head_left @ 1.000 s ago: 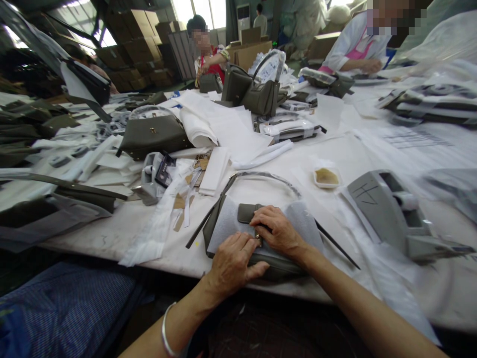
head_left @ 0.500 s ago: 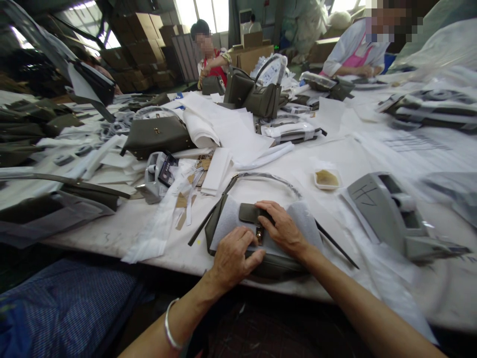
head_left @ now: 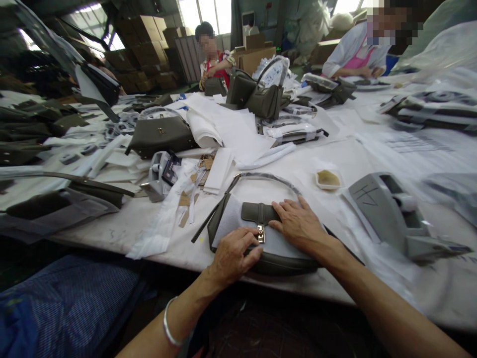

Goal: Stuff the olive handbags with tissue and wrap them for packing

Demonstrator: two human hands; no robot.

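A dark olive handbag (head_left: 223,226) lies on the table in front of me, with a pale sheet (head_left: 233,214) over its front. Across that sheet, a flap tab (head_left: 251,211) runs down to a gold clasp (head_left: 261,233). The fingertips of my left hand (head_left: 235,251) rest at the clasp's left side, loosely bent, thumb apart. My right hand (head_left: 300,223) lies flat on the bag's right part, fingers spread, touching the tab's right end. Behind them arches the plastic-wrapped handle (head_left: 272,178). Dark strap ends stick out at both sides of the bag.
A grey tape dispenser (head_left: 391,214) stands at right, a smaller dispenser (head_left: 158,174) at left. A small white dish (head_left: 328,179) holds something yellowish. White paper (head_left: 231,124) and another olive handbag (head_left: 162,134) lie farther back. Two co-workers sit across the table.
My right hand has moved right, off the clasp area, and flattened out on the bag. The gold clasp now shows plainly. My left hand stays beside it.
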